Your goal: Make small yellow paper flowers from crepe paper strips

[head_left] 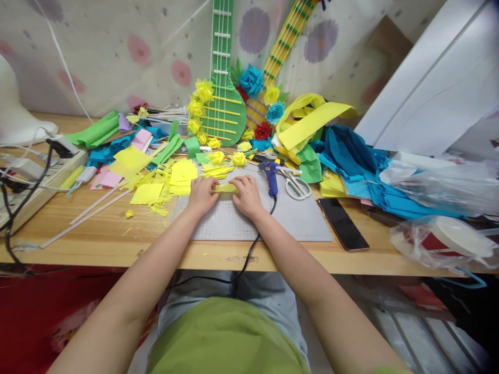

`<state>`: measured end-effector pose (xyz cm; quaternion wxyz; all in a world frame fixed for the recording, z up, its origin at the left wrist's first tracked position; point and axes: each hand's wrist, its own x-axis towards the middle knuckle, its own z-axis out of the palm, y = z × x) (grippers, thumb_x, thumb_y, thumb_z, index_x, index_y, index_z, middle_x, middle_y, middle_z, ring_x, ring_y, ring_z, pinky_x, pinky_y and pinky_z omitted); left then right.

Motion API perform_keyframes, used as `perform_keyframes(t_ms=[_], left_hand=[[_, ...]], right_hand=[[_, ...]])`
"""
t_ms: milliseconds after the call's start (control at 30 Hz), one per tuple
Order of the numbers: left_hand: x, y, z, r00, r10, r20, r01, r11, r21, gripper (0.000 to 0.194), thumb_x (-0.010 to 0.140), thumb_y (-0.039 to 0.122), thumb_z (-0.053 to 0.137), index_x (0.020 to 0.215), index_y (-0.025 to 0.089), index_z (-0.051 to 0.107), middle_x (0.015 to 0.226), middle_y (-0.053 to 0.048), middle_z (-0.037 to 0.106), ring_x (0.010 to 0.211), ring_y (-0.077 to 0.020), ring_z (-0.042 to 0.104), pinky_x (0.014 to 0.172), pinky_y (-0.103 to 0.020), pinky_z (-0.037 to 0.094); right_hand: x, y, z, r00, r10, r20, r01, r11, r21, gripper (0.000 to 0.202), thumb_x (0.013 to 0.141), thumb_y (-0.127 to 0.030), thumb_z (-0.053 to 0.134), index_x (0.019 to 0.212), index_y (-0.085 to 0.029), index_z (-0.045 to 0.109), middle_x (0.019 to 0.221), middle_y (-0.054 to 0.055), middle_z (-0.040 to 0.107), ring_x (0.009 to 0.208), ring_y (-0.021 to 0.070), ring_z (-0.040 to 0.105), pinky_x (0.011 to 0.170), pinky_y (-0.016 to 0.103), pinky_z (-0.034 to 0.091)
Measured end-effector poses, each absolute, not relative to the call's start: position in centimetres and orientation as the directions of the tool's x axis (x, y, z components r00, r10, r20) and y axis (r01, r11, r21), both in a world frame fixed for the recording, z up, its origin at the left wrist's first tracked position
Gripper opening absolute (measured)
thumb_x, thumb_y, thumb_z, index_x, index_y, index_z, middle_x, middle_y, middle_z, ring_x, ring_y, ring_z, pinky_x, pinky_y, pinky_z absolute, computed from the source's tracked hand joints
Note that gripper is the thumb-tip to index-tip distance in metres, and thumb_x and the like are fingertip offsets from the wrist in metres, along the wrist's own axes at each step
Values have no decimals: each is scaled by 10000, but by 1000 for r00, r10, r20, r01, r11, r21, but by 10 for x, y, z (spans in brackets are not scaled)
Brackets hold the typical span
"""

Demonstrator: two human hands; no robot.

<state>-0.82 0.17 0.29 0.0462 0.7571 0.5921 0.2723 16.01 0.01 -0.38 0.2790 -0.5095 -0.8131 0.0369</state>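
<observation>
Wooden bench carries 2 guitars, 1 green and 1 yellow, at the back; the glue gun and scissors lie just right of the hands. Both forearms reach forward, converging over the mat. Left hand and right hand, fingers curled, pinch opposite ends of 1 yellow strip, apparently paper.

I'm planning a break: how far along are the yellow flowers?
Looks done: yellow flowers along the green guitar. In hand: a yellow paper strip, held by the left hand and right hand. Probably left: shaping that strip and the loose yellow sheets.
</observation>
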Motion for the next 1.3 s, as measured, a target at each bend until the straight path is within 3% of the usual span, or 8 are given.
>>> perform_keyframes(t_ms=[100,167,367,633,767,1000,1167,1300], left_hand=[[-1,-1,4,220,886,408,871,-367,326,206,677,142,540,870,213,549,772,-27,609,890,-222,497,830,-368,308],[4,-3,3,248,872,421,874,-389,290,209,687,146,528,885,209,549,794,-43,612,917,-234,490,836,-380,299],[10,-3,-1,232,881,413,900,-356,252,227,707,180,513,932,200,540,845,-63,615,937,-248,485,824,-386,301],[11,-4,0,217,891,399,892,-347,291,236,727,220,498,955,195,553,831,-70,594,918,-252,474,832,-401,308],[7,-5,3,272,870,411,860,-412,302,226,681,229,545,899,213,600,931,-73,554,984,-252,427,863,-396,328],[-3,-3,-5,261,873,411,849,-410,332,131,712,230,531,769,223,649,907,-67,523,968,-232,406,867,-376,351],[-3,-2,-5,280,879,386,844,-417,337,119,718,253,539,736,219,652,872,-58,537,941,-224,421,857,-368,354],[-2,-2,-4,269,887,374,843,-405,353,119,721,253,539,721,213,651,851,-56,552,927,-221,429,852,-366,356]], right_hand=[[158,-3,1,-311,843,439,826,468,-314,349,743,-114,456,1058,-199,580,1163,72,512,1128,228,329,964,373,286],[156,-5,5,-294,836,464,837,459,-298,386,744,-121,456,1112,-200,546,1209,77,480,1154,232,314,977,387,268],[153,-9,9,-311,811,496,850,470,-236,371,766,-132,443,1115,-223,531,1224,69,462,1190,230,273,1016,418,186],[152,-3,2,-425,798,427,834,529,-158,213,839,-193,422,933,-219,612,1071,62,568,1066,219,366,923,377,253],[157,3,-5,-425,802,420,807,546,-225,183,815,-148,441,835,-194,617,988,62,594,1019,200,396,869,324,314],[167,8,-13,-393,826,404,759,539,-364,280,744,-36,386,820,-172,619,908,63,594,963,173,448,858,288,361],[172,0,-7,-423,813,401,737,566,-369,222,732,-110,491,881,-194,632,993,49,591,1008,188,416,882,305,355],[173,-3,-4,-455,810,371,702,582,-410,93,748,-224,567,802,-198,638,933,35,599,963,176,431,851,280,365]])
